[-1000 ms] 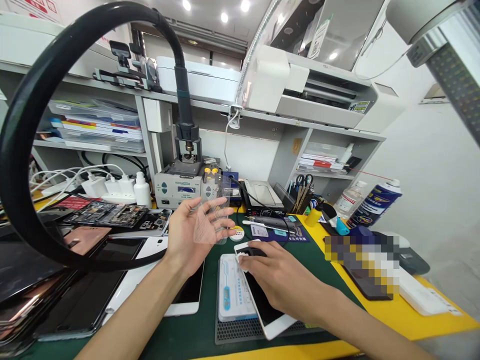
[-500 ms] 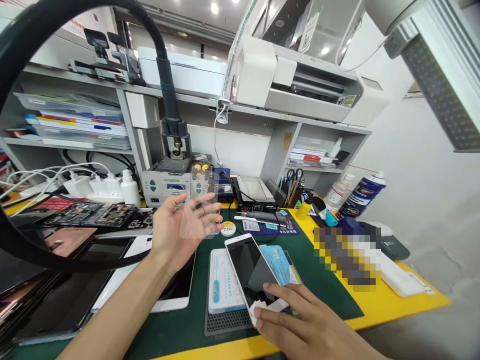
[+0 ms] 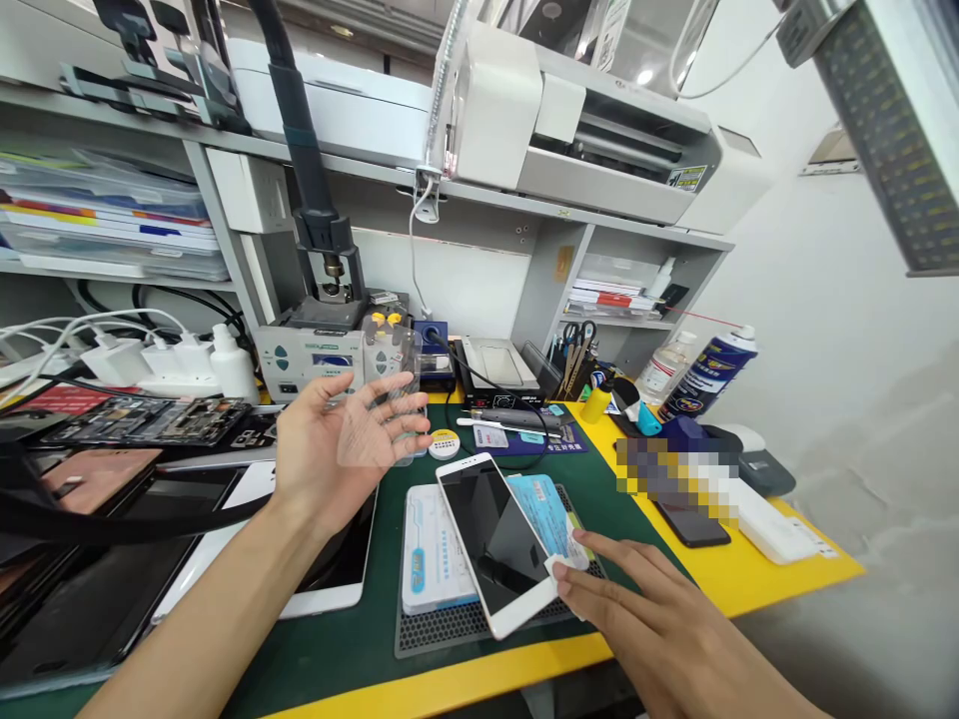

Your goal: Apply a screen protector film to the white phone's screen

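My left hand point(image 3: 330, 444) is raised palm up with its fingers spread, and a clear film point(image 3: 375, 424) lies against the fingers. A white phone with a dark screen point(image 3: 494, 544) rests tilted across a white box point(image 3: 431, 554) and a blue packet point(image 3: 543, 509). Under these is a black honeycomb pad point(image 3: 435, 634). At the phone's lower right edge, my right hand point(image 3: 636, 599) pinches a small white wipe point(image 3: 558, 571) between thumb and fingers.
Several phones and a white tablet point(image 3: 330, 599) lie at the left, below a black hoop-like tube. A grey soldering station point(image 3: 315, 359) stands behind my left hand. Bottles, a spray can point(image 3: 708, 374) and a dark phone point(image 3: 693, 524) are on the right.
My right hand has moved right, carrying the wipe from the phone's bottom end to its right edge. The view has shifted slightly, and the left hand keeps its pose.
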`<control>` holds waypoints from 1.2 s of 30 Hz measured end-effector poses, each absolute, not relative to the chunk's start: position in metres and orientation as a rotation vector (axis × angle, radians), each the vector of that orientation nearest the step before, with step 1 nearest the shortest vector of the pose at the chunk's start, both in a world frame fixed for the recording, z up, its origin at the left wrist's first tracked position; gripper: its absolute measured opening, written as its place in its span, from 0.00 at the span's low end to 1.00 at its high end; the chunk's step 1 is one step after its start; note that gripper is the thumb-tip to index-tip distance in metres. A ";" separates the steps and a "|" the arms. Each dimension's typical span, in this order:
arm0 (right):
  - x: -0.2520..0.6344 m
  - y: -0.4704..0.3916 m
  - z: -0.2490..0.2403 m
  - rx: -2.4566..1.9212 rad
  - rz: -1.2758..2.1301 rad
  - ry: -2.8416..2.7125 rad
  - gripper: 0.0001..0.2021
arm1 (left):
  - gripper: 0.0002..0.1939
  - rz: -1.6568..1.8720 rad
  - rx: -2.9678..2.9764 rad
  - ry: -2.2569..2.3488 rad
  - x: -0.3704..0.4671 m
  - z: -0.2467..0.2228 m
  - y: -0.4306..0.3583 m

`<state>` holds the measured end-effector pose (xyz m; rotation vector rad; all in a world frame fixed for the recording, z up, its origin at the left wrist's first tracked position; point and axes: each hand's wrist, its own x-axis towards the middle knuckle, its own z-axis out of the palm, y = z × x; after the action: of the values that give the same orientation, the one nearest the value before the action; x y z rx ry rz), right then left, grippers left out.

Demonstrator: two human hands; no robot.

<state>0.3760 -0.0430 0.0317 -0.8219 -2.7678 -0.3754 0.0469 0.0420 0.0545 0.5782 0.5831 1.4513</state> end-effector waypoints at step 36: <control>0.362 -0.044 0.028 -0.729 -0.503 -2.827 0.19 | 0.28 1.455 0.558 0.578 0.048 0.056 0.041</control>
<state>0.3616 -0.0438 0.0278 -0.7293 -2.8272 -0.5031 0.0483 0.0406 0.0561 0.5585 0.5782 1.4550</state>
